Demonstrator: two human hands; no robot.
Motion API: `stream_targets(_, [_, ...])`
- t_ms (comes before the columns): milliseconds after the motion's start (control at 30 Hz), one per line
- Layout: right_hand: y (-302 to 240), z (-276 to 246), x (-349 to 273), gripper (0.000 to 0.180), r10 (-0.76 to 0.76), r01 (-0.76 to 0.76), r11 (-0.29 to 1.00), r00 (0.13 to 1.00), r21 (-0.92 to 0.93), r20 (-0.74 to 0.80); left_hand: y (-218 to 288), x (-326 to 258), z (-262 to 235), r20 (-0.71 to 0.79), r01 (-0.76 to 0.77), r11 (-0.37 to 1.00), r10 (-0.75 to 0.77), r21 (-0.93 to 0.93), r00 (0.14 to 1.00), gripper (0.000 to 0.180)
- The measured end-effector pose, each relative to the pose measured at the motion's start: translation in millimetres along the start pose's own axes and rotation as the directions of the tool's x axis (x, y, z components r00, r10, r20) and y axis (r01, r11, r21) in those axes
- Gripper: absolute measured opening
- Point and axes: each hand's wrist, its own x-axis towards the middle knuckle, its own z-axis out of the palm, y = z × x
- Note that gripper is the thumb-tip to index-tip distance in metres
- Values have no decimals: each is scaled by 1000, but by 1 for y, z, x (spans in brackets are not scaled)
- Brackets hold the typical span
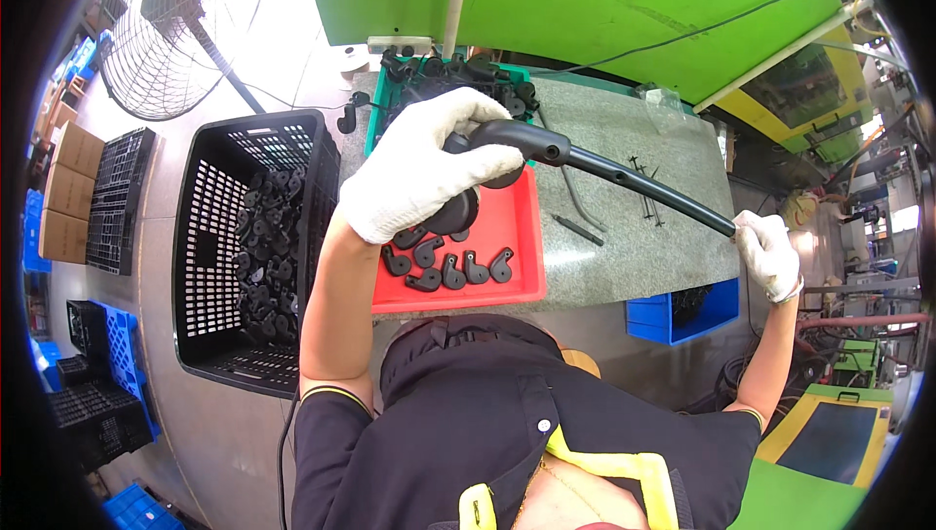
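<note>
A long black tube (pixel 648 187) with a curved black plastic fitting (pixel 522 137) on its left end slants across the workbench, held up between my two gloved hands. My left hand (pixel 424 159), in a white glove, is closed around the fitting, its thumb and fingers near round black parts (pixel 453 213). My right hand (pixel 768 255), also gloved in white, grips the tube's far right end. Below my left hand lies a red tray (pixel 531 272) with several small black hooked plastic parts (pixel 453 272) in it. My left hand hides part of the tray.
A green crate (pixel 374 125) of black parts stands behind the tray. On the grey bench (pixel 614 262) lie a black rod-like tool (pixel 577 229) and thin dark rods (pixel 645 191). A black crate (pixel 210 359) stands left, a blue bin (pixel 651 322) beneath the bench's right, a fan (pixel 161 52) far left.
</note>
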Motion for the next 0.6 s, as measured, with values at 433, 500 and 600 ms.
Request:
stream_targets(433, [-4,-12,-29,12,16,-16,1000,995,-6,-95,9,0,13,46,-6,996,11,-91,999,27])
stream_targets(500, [-6,-15,-37,12,-46,34,995,990,-92,-136,10,3,15,71,14,994,-6,-106,997,27])
stream_targets(600, [-8,-15,-50,12,-46,19,987,984,-157,-170,6,7,22,91,-51,994,60,-97,994,28])
